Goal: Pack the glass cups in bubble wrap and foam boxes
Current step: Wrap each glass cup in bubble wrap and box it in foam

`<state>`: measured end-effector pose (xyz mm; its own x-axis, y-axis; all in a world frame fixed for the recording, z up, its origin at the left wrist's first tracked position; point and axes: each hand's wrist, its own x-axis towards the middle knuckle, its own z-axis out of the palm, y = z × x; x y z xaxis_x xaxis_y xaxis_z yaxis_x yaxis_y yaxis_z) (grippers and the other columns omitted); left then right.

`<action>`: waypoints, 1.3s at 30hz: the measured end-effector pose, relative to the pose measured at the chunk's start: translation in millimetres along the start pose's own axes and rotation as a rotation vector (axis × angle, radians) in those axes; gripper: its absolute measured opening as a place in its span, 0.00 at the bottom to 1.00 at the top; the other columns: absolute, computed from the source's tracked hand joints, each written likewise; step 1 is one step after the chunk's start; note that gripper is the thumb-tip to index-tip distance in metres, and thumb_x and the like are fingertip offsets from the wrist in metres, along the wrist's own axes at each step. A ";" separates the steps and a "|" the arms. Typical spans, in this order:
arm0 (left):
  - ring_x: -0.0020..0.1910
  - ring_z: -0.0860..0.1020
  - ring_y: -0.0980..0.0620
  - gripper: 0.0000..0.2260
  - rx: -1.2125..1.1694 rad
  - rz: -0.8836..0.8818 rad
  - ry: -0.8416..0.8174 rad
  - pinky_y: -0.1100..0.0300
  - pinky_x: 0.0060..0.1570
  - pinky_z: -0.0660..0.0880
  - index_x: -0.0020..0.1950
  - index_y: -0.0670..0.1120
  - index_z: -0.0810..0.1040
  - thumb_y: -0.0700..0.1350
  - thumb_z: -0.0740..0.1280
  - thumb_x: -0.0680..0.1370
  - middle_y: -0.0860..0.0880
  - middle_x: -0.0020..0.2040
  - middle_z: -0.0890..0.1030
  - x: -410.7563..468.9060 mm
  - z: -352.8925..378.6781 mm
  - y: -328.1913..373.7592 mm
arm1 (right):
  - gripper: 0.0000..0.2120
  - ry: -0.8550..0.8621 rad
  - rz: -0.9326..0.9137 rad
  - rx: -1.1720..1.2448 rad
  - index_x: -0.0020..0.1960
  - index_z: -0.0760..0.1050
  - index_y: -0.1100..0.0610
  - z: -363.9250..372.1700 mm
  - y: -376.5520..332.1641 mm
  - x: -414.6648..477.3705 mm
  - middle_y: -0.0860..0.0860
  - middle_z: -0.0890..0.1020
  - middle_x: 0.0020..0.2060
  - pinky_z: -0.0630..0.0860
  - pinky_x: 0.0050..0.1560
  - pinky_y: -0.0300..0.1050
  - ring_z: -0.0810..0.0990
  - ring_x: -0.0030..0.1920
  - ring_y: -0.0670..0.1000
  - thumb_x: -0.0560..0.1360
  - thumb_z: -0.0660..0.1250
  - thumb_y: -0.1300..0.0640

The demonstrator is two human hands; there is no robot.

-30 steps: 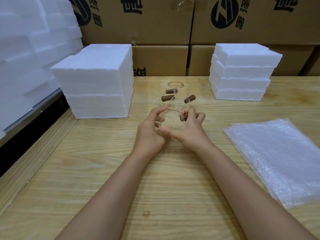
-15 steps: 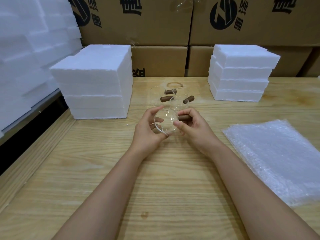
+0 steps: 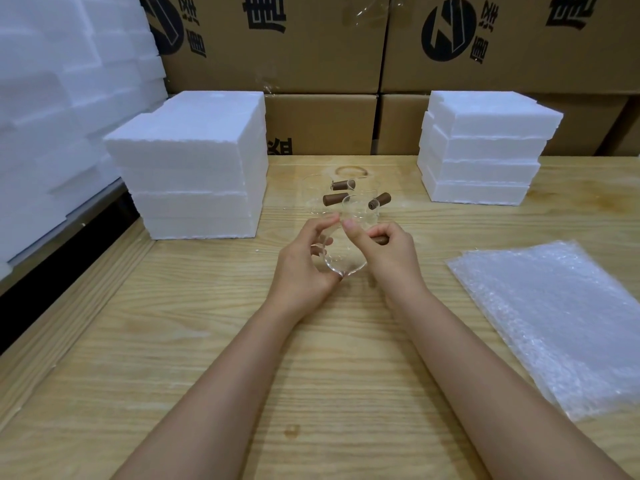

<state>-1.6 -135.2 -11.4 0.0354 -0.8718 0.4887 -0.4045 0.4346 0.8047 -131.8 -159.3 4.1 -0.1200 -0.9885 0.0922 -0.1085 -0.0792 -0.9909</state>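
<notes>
**Where is the cup?**
Mid-table, held between both hands. The left hand (image 3: 304, 268) curls thumb and fingers round the clear body of the glass cup (image 3: 341, 252). The right hand (image 3: 389, 254) wraps its fingers round the cup's brown handle (image 3: 381, 241), thumb raised against the glass.

**And the containers?**
The left foam stack (image 3: 194, 168) and the lower right foam stack (image 3: 485, 150) are both white, and nothing of their insides shows. The cardboard cartons (image 3: 311, 46) behind are shut too.

**Anything hard to read?**
The other cups (image 3: 349, 202) cluster just beyond the hands, and the glass is so clear that only three brown handles read plainly. The bubble wrap (image 3: 561, 323) lies flat at right on the wooden table (image 3: 311, 375), its right side meeting the frame edge. The foam wall (image 3: 52, 98) at left is cropped.
</notes>
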 end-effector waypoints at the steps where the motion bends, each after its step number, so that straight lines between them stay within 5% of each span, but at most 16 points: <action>1: 0.49 0.78 0.60 0.29 0.014 0.011 0.001 0.69 0.50 0.73 0.62 0.54 0.74 0.36 0.77 0.66 0.64 0.54 0.77 -0.1 0.2 0.6 | 0.23 0.006 0.012 -0.045 0.44 0.71 0.52 1.5 -1.2 -0.7 0.49 0.70 0.51 0.67 0.38 0.31 0.73 0.39 0.40 0.63 0.75 0.37; 6: 0.47 0.77 0.68 0.30 0.017 -0.014 0.015 0.76 0.47 0.70 0.62 0.59 0.72 0.35 0.75 0.66 0.67 0.53 0.77 -0.8 0.1 -1.2 | 0.32 -0.024 -0.048 -0.198 0.54 0.65 0.53 9.7 -0.8 -7.6 0.47 0.59 0.53 0.67 0.46 0.25 0.70 0.51 0.42 0.61 0.78 0.41; 9: 0.47 0.77 0.66 0.31 -0.001 -0.081 0.023 0.74 0.45 0.72 0.64 0.58 0.73 0.34 0.75 0.66 0.56 0.51 0.79 -0.3 -0.5 -5.0 | 0.35 -0.074 -0.122 -0.283 0.56 0.62 0.51 9.6 2.7 -8.4 0.48 0.57 0.56 0.66 0.59 0.35 0.67 0.61 0.48 0.59 0.79 0.43; 11: 0.44 0.78 0.65 0.31 -0.044 -0.116 0.033 0.73 0.42 0.73 0.64 0.58 0.74 0.35 0.75 0.67 0.52 0.49 0.80 0.8 -0.7 -6.2 | 0.36 -0.112 -0.172 -0.301 0.57 0.61 0.49 7.3 5.1 -7.7 0.48 0.57 0.57 0.65 0.59 0.33 0.67 0.62 0.48 0.59 0.80 0.45; 15: 0.41 0.79 0.64 0.30 -0.167 -0.207 0.036 0.70 0.41 0.75 0.59 0.60 0.74 0.33 0.77 0.65 0.48 0.49 0.79 4.3 -0.4 -8.3 | 0.32 -0.166 -0.255 -0.252 0.55 0.65 0.47 0.4 6.0 -6.0 0.43 0.60 0.54 0.65 0.51 0.21 0.68 0.51 0.29 0.60 0.81 0.49; 17: 0.43 0.79 0.61 0.30 -0.219 -0.243 0.027 0.66 0.44 0.78 0.61 0.55 0.75 0.32 0.77 0.65 0.47 0.49 0.78 4.8 -2.5 -8.8 | 0.28 -0.210 -0.278 -0.202 0.53 0.67 0.46 -4.2 5.7 -5.3 0.40 0.61 0.52 0.67 0.50 0.23 0.69 0.46 0.26 0.61 0.81 0.53; 20: 0.44 0.78 0.58 0.30 -0.284 -0.267 0.004 0.57 0.49 0.80 0.64 0.50 0.75 0.32 0.77 0.66 0.46 0.52 0.79 4.6 -6.9 -6.4 | 0.21 -0.276 -0.271 -0.088 0.51 0.72 0.46 -12.4 3.7 -4.0 0.43 0.67 0.53 0.72 0.49 0.31 0.73 0.47 0.32 0.66 0.78 0.60; 24: 0.43 0.78 0.62 0.31 -0.369 -0.254 -0.028 0.61 0.47 0.79 0.66 0.45 0.74 0.29 0.76 0.66 0.52 0.60 0.78 4.6 -9.5 -4.4 | 0.10 -0.310 -0.255 0.116 0.53 0.77 0.53 -25.6 0.9 0.5 0.50 0.81 0.44 0.76 0.44 0.35 0.79 0.41 0.41 0.76 0.66 0.66; 28: 0.46 0.76 0.52 0.32 -0.361 -0.217 -0.051 0.48 0.56 0.77 0.67 0.52 0.71 0.34 0.77 0.67 0.45 0.62 0.78 3.3 -9.4 1.8 | 0.07 -0.200 -0.229 0.227 0.47 0.74 0.58 -26.0 0.0 3.2 0.47 0.81 0.33 0.76 0.38 0.37 0.78 0.33 0.45 0.77 0.63 0.69; 32: 0.49 0.79 0.54 0.50 -0.295 -0.135 -0.115 0.57 0.57 0.76 0.75 0.62 0.54 0.49 0.80 0.62 0.47 0.64 0.78 0.7 -8.9 -2.0 | 0.06 -0.038 -0.209 0.335 0.44 0.73 0.58 -23.5 -2.9 3.7 0.50 0.79 0.32 0.75 0.34 0.39 0.77 0.30 0.47 0.77 0.63 0.67; 36: 0.65 0.71 0.61 0.57 -0.052 -0.024 -0.146 0.61 0.64 0.69 0.74 0.68 0.39 0.59 0.78 0.61 0.55 0.74 0.63 -0.6 -4.4 -5.0 | 0.04 0.077 -0.134 0.440 0.44 0.74 0.59 -22.7 -5.7 5.1 0.53 0.80 0.33 0.71 0.28 0.37 0.75 0.27 0.47 0.78 0.64 0.63; 39: 0.74 0.60 0.57 0.55 0.122 0.096 -0.110 0.54 0.72 0.62 0.73 0.71 0.40 0.49 0.79 0.65 0.59 0.77 0.53 0.5 -1.2 -6.7 | 0.06 0.088 -0.072 0.431 0.43 0.74 0.61 -21.1 -4.6 5.4 0.53 0.81 0.32 0.68 0.24 0.36 0.73 0.25 0.46 0.78 0.65 0.59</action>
<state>2.2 -138.3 -16.1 -0.1061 -0.8499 0.5161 -0.5090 0.4923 0.7061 -152.8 -161.6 11.2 -0.2125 -0.9654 0.1515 0.2991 -0.2118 -0.9304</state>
